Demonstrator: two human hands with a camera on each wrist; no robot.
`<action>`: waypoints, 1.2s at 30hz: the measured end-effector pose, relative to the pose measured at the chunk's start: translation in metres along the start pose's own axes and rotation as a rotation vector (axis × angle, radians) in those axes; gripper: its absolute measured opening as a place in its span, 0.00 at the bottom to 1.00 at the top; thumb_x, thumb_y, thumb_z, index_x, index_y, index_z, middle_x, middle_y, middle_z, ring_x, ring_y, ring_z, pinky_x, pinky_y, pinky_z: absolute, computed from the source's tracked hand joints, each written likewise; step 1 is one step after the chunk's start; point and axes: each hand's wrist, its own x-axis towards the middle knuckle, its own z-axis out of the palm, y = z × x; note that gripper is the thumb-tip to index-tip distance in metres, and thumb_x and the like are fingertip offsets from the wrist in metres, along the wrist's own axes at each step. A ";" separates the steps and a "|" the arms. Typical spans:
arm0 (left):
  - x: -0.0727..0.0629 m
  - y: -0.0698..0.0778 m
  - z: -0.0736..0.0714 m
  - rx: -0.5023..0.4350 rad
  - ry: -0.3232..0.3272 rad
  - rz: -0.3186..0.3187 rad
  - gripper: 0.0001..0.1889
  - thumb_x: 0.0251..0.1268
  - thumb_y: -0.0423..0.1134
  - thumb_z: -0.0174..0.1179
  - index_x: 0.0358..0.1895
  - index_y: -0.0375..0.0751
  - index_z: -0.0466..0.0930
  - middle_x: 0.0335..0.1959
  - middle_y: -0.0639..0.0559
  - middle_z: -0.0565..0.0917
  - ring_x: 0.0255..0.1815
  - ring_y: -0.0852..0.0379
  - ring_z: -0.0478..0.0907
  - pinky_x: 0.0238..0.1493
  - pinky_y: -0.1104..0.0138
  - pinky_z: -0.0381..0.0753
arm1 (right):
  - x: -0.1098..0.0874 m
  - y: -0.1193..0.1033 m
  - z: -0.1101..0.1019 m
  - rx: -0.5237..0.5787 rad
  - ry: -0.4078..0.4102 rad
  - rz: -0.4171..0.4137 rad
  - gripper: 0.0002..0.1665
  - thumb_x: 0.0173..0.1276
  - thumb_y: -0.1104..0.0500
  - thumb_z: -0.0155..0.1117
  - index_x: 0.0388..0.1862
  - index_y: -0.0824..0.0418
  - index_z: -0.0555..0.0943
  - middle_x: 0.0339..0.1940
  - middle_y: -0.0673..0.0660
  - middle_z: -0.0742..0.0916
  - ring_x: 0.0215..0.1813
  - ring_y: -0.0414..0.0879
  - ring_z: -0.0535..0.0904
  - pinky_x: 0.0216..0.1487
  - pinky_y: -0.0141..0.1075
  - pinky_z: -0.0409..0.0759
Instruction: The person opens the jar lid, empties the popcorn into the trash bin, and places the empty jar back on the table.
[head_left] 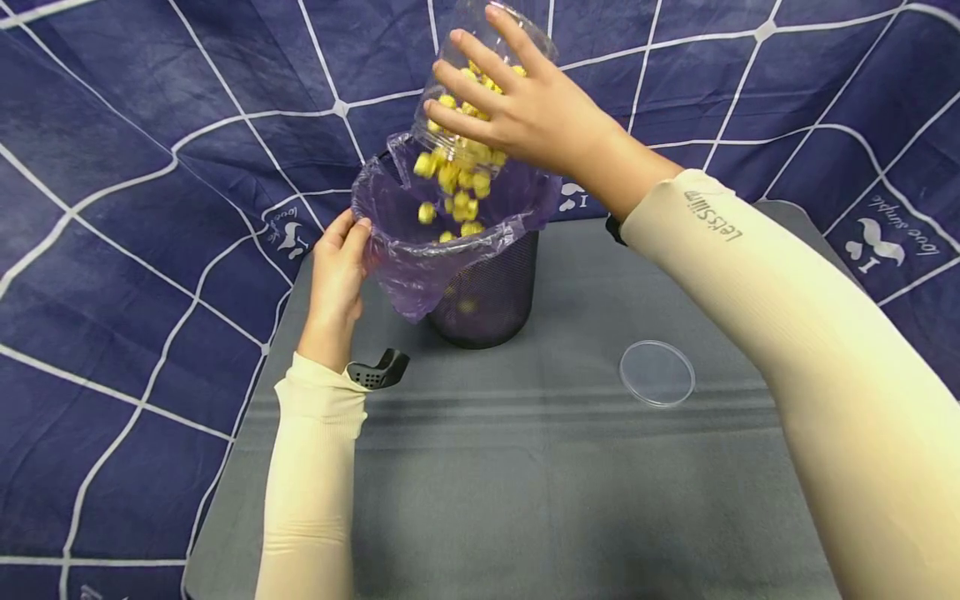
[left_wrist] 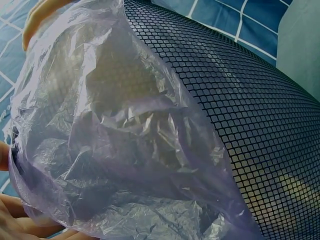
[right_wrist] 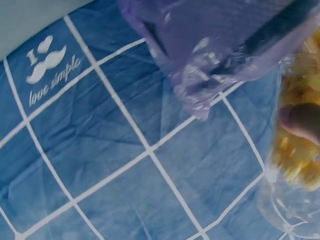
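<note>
My right hand [head_left: 540, 112] grips a clear plastic jar [right_wrist: 280, 205], its fingers spread over the side and its mouth tipped down to the left. Yellow popcorn [head_left: 461, 208] tumbles from the mouth into a black mesh bin [head_left: 487, 312] lined with a thin purple bag [head_left: 420, 279]. More popcorn is still inside the jar. At the bin's left side, my left hand [head_left: 337, 271] pinches the bag's edge between thumb and fingers. Some yellow shows through the mesh low in the bin. In the left wrist view, crumpled bag film hides part of that hand.
A round clear lid [head_left: 657, 373] lies on the grey tabletop [head_left: 525, 475], right of the bin. Blue cloth [head_left: 187, 100] with white lines hangs behind and along both sides of the table.
</note>
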 end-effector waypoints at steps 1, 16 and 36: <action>0.000 0.000 0.000 0.002 0.000 0.002 0.21 0.67 0.35 0.46 0.61 0.30 0.63 0.53 0.35 0.69 0.43 0.54 0.74 0.42 0.69 0.74 | 0.000 0.000 0.000 -0.053 0.006 -0.032 0.44 0.58 0.69 0.58 0.70 0.52 0.51 0.67 0.60 0.61 0.69 0.58 0.49 0.65 0.52 0.43; 0.001 -0.002 0.002 0.013 0.014 0.004 0.21 0.67 0.35 0.46 0.61 0.31 0.64 0.52 0.35 0.70 0.40 0.57 0.74 0.40 0.70 0.73 | -0.003 -0.002 0.006 -0.340 0.131 -0.196 0.43 0.59 0.73 0.53 0.70 0.51 0.50 0.67 0.57 0.58 0.69 0.53 0.49 0.66 0.47 0.42; 0.003 -0.003 0.003 0.010 0.023 -0.003 0.21 0.66 0.35 0.47 0.60 0.32 0.66 0.53 0.33 0.70 0.40 0.56 0.75 0.39 0.70 0.75 | -0.032 0.003 -0.020 0.718 -0.144 0.846 0.61 0.45 0.41 0.71 0.71 0.51 0.44 0.70 0.52 0.51 0.70 0.45 0.41 0.65 0.41 0.34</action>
